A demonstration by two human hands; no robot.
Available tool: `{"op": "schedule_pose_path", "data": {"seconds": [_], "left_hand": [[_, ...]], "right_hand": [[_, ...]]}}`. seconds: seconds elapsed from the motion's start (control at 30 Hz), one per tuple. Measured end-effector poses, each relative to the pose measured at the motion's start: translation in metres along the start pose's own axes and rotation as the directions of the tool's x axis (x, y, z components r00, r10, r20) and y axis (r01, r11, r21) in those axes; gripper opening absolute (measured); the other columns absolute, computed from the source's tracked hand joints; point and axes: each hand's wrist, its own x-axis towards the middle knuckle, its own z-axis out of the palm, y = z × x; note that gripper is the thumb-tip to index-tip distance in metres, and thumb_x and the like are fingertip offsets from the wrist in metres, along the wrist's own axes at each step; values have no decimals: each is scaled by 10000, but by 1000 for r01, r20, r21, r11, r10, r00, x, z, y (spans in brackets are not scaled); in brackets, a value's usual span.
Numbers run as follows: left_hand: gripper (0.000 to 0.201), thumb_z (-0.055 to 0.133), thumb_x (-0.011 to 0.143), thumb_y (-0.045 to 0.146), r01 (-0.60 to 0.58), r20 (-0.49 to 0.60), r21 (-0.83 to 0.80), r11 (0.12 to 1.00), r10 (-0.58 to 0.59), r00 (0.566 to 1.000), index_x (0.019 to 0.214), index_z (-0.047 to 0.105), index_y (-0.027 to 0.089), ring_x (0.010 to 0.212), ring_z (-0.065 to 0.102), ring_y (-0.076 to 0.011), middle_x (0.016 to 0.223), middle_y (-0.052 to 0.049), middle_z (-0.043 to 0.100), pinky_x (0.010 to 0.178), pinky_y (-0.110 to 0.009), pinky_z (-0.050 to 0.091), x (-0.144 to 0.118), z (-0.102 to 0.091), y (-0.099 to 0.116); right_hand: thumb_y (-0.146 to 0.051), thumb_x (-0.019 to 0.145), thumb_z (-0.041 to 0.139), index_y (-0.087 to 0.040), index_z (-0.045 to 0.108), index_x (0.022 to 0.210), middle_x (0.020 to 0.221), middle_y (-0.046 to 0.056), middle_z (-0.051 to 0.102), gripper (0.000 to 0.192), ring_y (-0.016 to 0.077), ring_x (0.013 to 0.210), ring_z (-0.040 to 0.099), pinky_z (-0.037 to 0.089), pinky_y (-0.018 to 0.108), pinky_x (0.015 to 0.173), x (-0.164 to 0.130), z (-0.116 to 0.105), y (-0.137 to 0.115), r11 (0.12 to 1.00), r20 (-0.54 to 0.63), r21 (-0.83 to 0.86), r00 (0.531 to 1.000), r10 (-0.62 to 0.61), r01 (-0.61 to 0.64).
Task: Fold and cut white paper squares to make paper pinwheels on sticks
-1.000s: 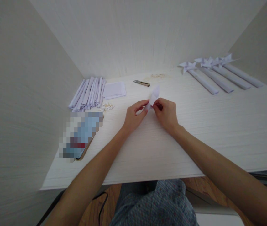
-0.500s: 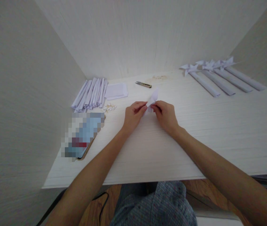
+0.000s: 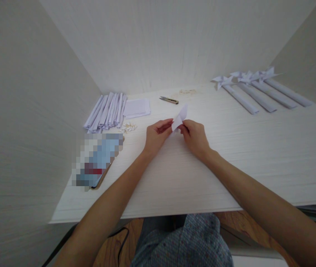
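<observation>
A small folded piece of white paper (image 3: 179, 120) is held between both hands, above the middle of the table. My left hand (image 3: 158, 135) pinches its left side with thumb and fingers. On the other side, my right hand (image 3: 194, 135) is closed on the paper's right edge. One pointed flap stands up toward the back; the fingertips partly hide the lower folds. Just behind the hands lies a pair of thread snips (image 3: 169, 100).
Rolled paper tubes (image 3: 106, 111) are piled at the left, beside a stack of white paper sheets (image 3: 137, 107). Small whitish bits (image 3: 128, 128) and a phone (image 3: 102, 159) lie nearer. Several paper pinwheels on tubes (image 3: 240, 98) rest at the right. Walls enclose the table.
The paper has turned slightly between my fingers, so a broader flap now faces me. Both hands stay in nearly the same place, and the other things lie as before.
</observation>
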Motion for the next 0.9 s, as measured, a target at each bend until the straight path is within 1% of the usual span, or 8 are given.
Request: {"op": "schedule_pose_path", "data": {"seconds": [0.07,0.23,0.4,0.57,0.67,0.73,0.9], "left_hand": [[289,724,592,257,-8,1,3,1000,8,1000,871,689,190,862,637,-165,904,-34,696,864,-343,472,0,0,1],[274,726,585,281,-40,2,52,998,40,999,844,696,196,858,629,-158,887,-31,697,857,-330,470,0,1,1],[279,719,596,277,-10,-1,38,999,10,1000,859,694,187,845,630,-152,894,-40,695,828,-303,473,1,1,-1],[245,699,617,246,-11,-24,41,999,12,1000,852,692,176,815,630,-145,871,-41,698,808,-303,476,2,1,-2],[230,689,623,233,-13,-36,48,999,15,999,845,691,173,791,632,-143,852,-39,700,794,-308,479,2,0,-2],[223,688,620,226,-11,-38,45,999,13,999,836,691,172,784,631,-141,845,-36,699,784,-304,481,2,0,-2],[188,677,631,222,-18,-23,57,998,19,1000,814,696,182,799,621,-137,858,-30,694,793,-300,471,2,0,0]], "right_hand": [[-166,802,438,-163,557,609,624,35,588,226,139,586,507,357,265,582,0,0,0,1000,0,9,1000,-2,2],[-195,776,495,-173,605,646,654,31,617,172,140,594,523,388,267,590,-1,1,2,999,-54,45,999,-3,5],[-171,755,513,-176,623,646,692,42,647,154,150,623,559,419,279,616,-1,2,2,997,-39,77,999,11,-8],[-137,733,512,-164,608,792,688,33,648,116,143,592,582,444,275,596,-1,5,3,981,-47,181,996,74,-64],[-122,726,508,-158,579,796,663,21,637,106,131,569,589,450,261,578,-2,6,4,969,-50,238,995,87,-73],[-124,742,491,-164,574,762,648,14,632,94,125,559,586,447,257,575,-2,5,4,970,-41,235,996,76,-64],[-169,783,477,-166,568,715,616,12,612,114,119,518,536,404,258,550,-1,2,2,987,-28,131,995,93,-89]]}}
